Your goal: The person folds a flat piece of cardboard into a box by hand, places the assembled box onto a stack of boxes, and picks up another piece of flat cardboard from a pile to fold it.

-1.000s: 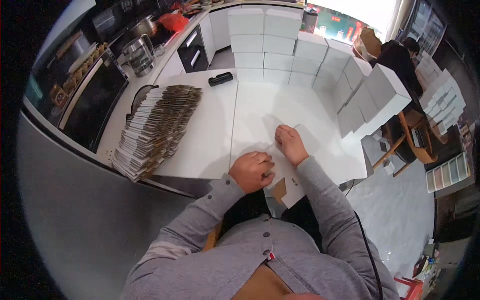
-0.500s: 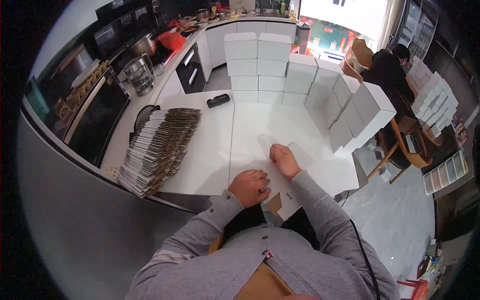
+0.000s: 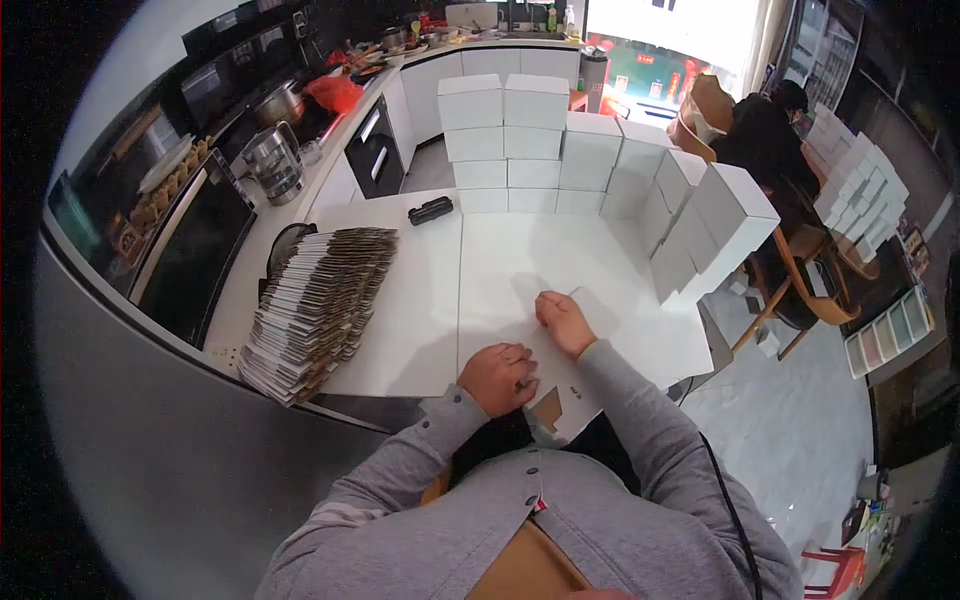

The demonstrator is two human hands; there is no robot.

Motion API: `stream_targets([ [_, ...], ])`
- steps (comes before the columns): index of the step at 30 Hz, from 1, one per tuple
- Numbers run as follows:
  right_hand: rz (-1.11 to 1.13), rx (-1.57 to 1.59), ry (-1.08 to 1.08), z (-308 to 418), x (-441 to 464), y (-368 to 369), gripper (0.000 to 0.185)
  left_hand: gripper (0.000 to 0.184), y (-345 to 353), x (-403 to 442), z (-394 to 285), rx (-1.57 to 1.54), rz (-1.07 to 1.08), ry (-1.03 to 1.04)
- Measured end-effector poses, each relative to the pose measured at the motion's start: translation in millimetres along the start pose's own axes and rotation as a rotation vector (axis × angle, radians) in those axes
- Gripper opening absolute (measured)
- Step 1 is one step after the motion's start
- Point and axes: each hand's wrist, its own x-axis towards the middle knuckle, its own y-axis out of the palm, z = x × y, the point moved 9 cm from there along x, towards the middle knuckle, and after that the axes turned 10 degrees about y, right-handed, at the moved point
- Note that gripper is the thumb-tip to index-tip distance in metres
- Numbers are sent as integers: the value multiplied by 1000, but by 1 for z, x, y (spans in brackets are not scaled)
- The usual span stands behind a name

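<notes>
A white cardboard box (image 3: 576,400) lies at the table's front edge, close to my body. Its near end stands open, showing a brown inner flap (image 3: 547,411), and small dark print is on its white face. My left hand (image 3: 496,379) rests along the left side of the box with its fingers curled in against it. Farther up, my right hand (image 3: 564,322) is closed, its fingers curled over the box's far part. White box and white tabletop blend together there, so the exact grip is hard to make out.
Flattened cartons (image 3: 318,312) lean in a long stack on the left. White boxes (image 3: 532,145) form a wall along the table's back and right. A black object (image 3: 431,210) lies near the table's back-left edge. Another person (image 3: 765,140) sits at the right, beside a wooden chair (image 3: 815,285).
The view has tilted slightly, so the table and stacked boxes sit a little lower and farther left. Both hands keep nearly the same place on the box.
</notes>
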Motion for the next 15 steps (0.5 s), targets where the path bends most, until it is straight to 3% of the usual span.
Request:
stream_targets([
  [6, 84, 62, 64, -7, -13, 28, 26, 21, 0, 1, 1, 11, -1, 26],
  [10, 207, 88, 115, -21, -19, 49, 26, 21, 4, -2, 3, 3, 117, -55],
  [15, 36, 50, -29, -15, 2, 2, 27, 20, -6, 4, -5, 35, -28, 30],
])
